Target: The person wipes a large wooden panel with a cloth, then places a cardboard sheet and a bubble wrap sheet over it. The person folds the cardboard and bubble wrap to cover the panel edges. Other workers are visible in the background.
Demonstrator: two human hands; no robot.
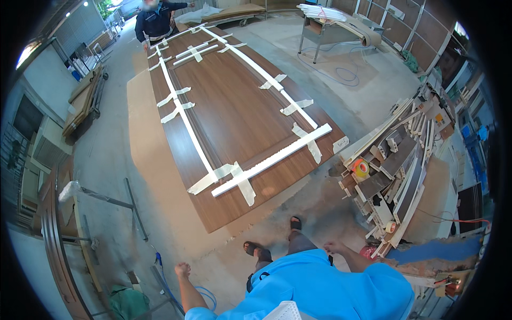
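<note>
A large brown wood-grain door panel [229, 101] lies flat in front of me. White strips are taped along it: a left strip [194, 136], a right strip [253, 66] and a crosswise strip [277, 156] at the near end. Pale masking tape [246, 189] holds the near strip down. My left hand [183, 269] hangs low at my side, its fingers curled into a loose fist with nothing seen in it. On the other side my right hand [335, 247] also hangs with curled fingers, apart from the panel. Neither hand touches anything visible.
Another person [154, 21] stands at the panel's far left corner. Offcuts [392, 176] are heaped at the right, with an orange-and-yellow tape roll [361, 168] on them. A metal stand [106, 197] is at the left; a blue hose [205, 293] trails near my left arm.
</note>
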